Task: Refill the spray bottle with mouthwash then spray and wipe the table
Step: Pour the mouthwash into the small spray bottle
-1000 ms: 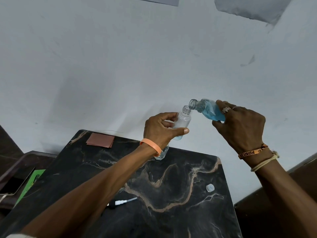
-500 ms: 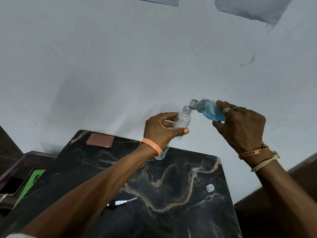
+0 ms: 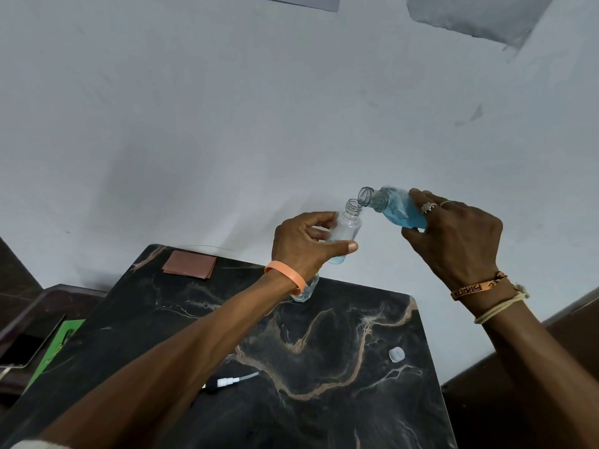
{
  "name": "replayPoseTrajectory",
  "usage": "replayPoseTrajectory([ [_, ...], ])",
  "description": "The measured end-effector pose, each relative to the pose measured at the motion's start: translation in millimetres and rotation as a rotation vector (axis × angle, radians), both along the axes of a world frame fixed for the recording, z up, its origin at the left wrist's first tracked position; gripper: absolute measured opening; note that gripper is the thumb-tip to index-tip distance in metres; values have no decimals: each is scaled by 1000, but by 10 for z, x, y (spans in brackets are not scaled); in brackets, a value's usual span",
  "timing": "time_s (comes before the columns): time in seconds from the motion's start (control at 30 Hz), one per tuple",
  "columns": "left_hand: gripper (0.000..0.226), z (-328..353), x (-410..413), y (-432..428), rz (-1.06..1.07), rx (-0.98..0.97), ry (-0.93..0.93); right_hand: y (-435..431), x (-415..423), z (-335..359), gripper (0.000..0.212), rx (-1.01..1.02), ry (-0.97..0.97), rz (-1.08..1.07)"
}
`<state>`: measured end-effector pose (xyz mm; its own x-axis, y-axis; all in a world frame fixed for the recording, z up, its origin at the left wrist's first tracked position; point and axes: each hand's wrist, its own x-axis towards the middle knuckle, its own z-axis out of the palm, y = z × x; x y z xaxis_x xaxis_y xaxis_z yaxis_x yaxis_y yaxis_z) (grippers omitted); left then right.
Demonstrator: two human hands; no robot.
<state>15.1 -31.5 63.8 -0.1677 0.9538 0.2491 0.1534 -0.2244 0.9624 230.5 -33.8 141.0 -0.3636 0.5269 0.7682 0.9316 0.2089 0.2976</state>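
My left hand [image 3: 304, 244] grips a small clear spray bottle [image 3: 345, 230], uncapped and held upright above the far edge of the black marble table [image 3: 340, 367]; a little blue liquid shows at its bottom. My right hand [image 3: 453, 241] holds the mouthwash bottle [image 3: 393, 205] tilted to the left, blue liquid inside, its open neck just over the spray bottle's mouth. The spray pump head with its tube [image 3: 227, 381] lies on the table by my left forearm. A small clear cap [image 3: 396, 354] lies on the table's right side.
A brown folded cloth [image 3: 189, 264] lies at the table's far left corner. A clear glass object [image 3: 304, 291] stands on the table under my left wrist. A phone [image 3: 22, 348] and a green item [image 3: 58, 345] rest on a low surface to the left. A white wall stands behind.
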Motion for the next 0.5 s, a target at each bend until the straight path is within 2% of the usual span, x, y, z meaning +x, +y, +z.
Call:
replayPoseTrajectory([
  [0.5,60,-20,-15,9,-10,11,1,-5,-16,6,56,-3,-16,-4],
])
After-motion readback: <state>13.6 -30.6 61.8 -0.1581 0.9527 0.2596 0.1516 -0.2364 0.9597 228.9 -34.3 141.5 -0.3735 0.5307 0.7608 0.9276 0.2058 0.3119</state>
